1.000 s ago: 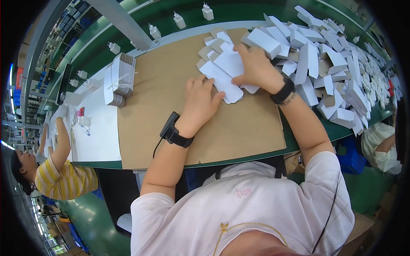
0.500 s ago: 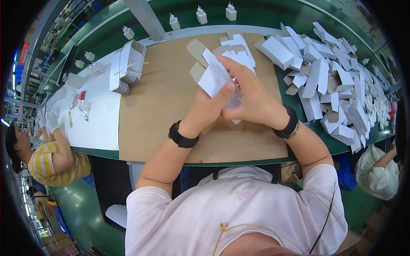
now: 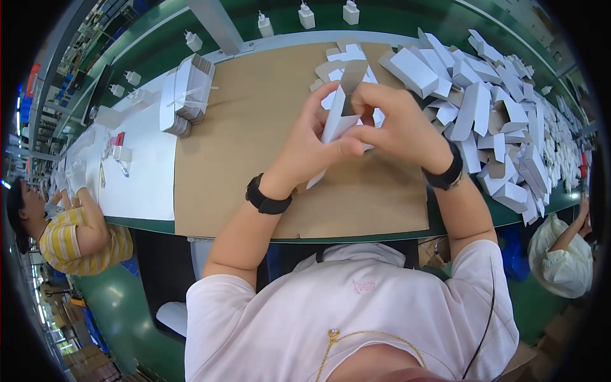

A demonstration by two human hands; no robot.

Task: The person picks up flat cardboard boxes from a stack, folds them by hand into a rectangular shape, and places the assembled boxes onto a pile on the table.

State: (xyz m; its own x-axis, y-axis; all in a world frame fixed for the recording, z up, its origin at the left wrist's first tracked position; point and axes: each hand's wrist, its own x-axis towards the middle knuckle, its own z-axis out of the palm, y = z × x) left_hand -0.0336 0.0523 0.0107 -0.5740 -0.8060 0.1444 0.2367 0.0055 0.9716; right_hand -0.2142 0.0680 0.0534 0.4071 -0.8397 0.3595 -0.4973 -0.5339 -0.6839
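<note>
Between my hands, above the brown sheet, is a small white cardboard box [image 3: 335, 121], partly opened out, with a grey-brown inner flap standing up at its far end. My left hand [image 3: 310, 130] grips its left side, thumb along the near edge. My right hand [image 3: 398, 121] is closed at the box's right side, fingers and thumb at its open edge; the fingertips are partly hidden. Behind the hands lie several flat white box blanks [image 3: 349, 51] on the brown sheet [image 3: 242, 127].
A heap of folded white boxes [image 3: 474, 114] fills the right side. At the left stands a banded stack of flat cartons [image 3: 184, 95] beside a white sheet [image 3: 140, 184]. White plug adapters [image 3: 307, 16] line the far ledge. Co-workers sit at left [image 3: 83, 235] and right [image 3: 560, 254].
The box has turned more upright, its flaps now pointing away from me. My right hand has shifted from wrapping over it to pinching at its right side.
</note>
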